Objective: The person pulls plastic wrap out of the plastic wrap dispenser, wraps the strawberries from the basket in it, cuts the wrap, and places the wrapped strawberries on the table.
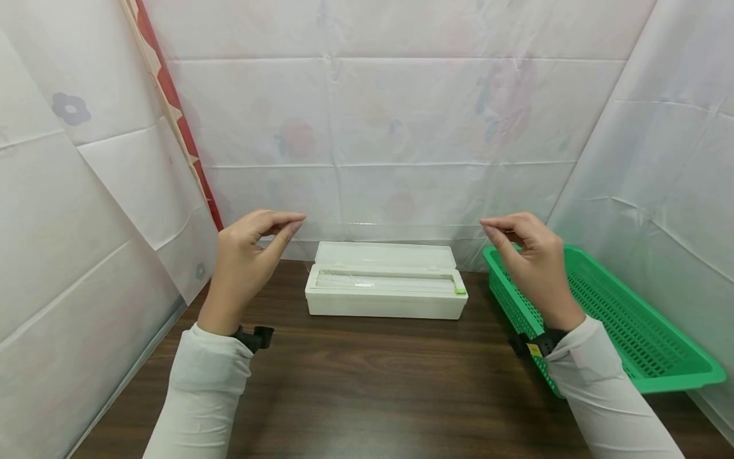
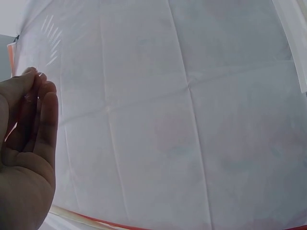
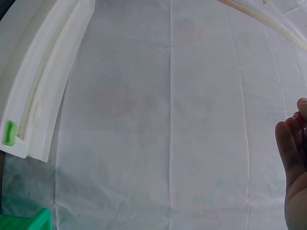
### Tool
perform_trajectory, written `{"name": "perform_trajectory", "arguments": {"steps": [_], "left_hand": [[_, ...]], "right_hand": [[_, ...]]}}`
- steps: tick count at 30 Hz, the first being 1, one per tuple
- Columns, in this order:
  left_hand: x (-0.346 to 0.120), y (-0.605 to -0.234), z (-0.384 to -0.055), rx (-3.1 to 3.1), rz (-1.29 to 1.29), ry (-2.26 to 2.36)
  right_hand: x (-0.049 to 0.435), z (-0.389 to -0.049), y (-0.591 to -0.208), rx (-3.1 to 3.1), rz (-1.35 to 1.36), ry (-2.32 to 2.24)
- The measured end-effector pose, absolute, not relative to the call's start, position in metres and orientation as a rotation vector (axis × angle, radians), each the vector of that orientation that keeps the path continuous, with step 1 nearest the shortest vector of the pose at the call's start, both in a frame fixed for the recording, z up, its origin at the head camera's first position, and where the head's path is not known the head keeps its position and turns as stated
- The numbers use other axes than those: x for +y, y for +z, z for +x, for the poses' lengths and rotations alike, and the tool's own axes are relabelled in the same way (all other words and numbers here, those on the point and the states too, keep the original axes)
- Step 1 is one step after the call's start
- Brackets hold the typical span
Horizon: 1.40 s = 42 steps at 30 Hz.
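A sheet of clear cling film (image 1: 367,224) stretches between the two raised hands, its top edge a faint shiny line in the head view. My left hand (image 1: 248,255) pinches one corner between thumb and fingertips. The opposite corner is pinched by my right hand (image 1: 529,262). Below and between the hands, a white cling film dispenser (image 1: 384,305) sits on the table with its lid (image 1: 385,255) raised at the back. A green slide cutter (image 1: 460,291) is at the right end of its slot. The film's lower edge is too transparent to make out.
A green perforated basket (image 1: 642,331) stands on the right of the dark wood table (image 1: 367,382), under the right forearm. Pale patterned sheeting (image 1: 401,115) covers the back and both sides. A red and beige strip (image 1: 178,115) runs down the left corner.
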<state>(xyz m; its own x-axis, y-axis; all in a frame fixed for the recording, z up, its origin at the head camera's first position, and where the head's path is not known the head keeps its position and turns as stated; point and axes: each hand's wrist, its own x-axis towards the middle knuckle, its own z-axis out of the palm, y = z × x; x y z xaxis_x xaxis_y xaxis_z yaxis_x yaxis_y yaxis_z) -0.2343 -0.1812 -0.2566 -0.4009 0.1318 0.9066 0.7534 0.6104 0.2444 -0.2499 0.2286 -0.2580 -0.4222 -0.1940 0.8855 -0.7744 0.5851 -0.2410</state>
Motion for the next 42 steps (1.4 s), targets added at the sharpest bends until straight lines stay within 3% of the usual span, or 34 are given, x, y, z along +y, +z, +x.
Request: {"name": "perform_trajectory", "arguments": {"steps": [20,42], "left_hand": [[-0.18,-0.249,-0.23,-1.848,-0.713,-0.821],[-0.185,-0.243,-0.229,-1.859,-0.731,-0.806]], "right_hand": [[0.225,-0.247,-0.252,-1.883,0.771,0.852],[0.209,-0.219,-0.231,-1.926,0.729,0.921]]}}
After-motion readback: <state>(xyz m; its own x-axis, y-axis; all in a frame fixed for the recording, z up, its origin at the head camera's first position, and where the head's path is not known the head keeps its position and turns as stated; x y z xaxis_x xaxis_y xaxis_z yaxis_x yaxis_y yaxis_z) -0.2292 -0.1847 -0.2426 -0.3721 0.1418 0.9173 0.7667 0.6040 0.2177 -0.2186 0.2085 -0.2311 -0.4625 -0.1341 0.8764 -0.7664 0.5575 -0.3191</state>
